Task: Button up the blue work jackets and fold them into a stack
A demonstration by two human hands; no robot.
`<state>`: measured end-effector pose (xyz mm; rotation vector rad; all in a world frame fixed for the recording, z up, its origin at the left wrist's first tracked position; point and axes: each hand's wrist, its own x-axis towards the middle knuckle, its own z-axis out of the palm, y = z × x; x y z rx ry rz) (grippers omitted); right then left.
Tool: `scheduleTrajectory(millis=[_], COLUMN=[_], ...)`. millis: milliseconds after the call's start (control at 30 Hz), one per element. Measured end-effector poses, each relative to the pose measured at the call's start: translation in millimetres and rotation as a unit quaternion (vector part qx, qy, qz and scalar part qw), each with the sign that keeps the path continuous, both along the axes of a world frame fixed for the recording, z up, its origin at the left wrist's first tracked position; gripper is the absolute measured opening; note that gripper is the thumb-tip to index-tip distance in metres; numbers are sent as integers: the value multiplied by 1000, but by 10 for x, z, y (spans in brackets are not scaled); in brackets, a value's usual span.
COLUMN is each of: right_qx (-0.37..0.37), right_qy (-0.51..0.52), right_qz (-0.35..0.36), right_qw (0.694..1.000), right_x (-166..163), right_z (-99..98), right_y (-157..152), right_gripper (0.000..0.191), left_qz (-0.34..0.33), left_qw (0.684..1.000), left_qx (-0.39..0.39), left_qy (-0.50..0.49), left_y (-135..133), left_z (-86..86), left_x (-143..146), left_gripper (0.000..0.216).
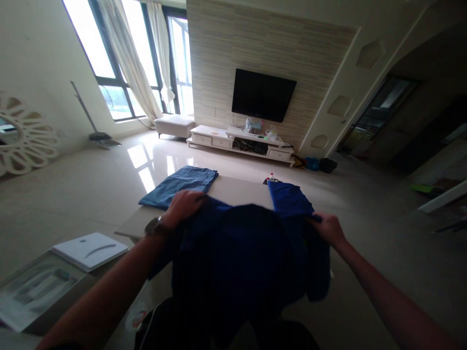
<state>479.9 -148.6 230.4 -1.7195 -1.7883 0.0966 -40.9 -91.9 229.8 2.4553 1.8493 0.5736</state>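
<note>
A dark blue shirt [241, 253] hangs spread between my two hands in front of me. My left hand [184, 206], with a watch on the wrist, is closed on its upper left part. On the opposite side, my right hand [328, 228] grips the shirt's upper right part. Beyond it stands a low pale table [241, 190]. Folded lighter blue cloth [180, 184] lies on the table's left end. Another piece of bright blue cloth [290, 198] lies at the right end, partly behind the shirt.
A box [40, 287] with a flat white package [89, 250] on it stands at lower left. A small bottle [272, 177] shows behind the bright blue cloth. Further back are a TV cabinet [207, 138], a bench [175, 125] and a dustpan [100, 137].
</note>
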Motion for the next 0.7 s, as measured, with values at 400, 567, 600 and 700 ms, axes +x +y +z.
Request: scheduleTrajectory(millis=[400, 567, 600, 700], right_qx=[37, -159, -193, -260], right_qy=[-14, 39, 50, 71], right_qz=[-69, -145, -163, -218], right_qw=[997, 976, 966, 938], right_x=[-582, -623, -617, -618], right_z=[-318, -1976, -2192, -2608], right_y=[1357, 252, 108, -145], right_gripper=[35, 12, 13, 23], left_qz=[71, 123, 142, 188], left_qw=[979, 961, 955, 935], left_qx=[83, -175, -198, -232], left_qy=[-170, -174, -168, -192], left_y=[1183, 297, 177, -21], left_z=[-405, -2175, -2397, -2768], left_x=[722, 584, 606, 713], left_gripper=[40, 39, 43, 54])
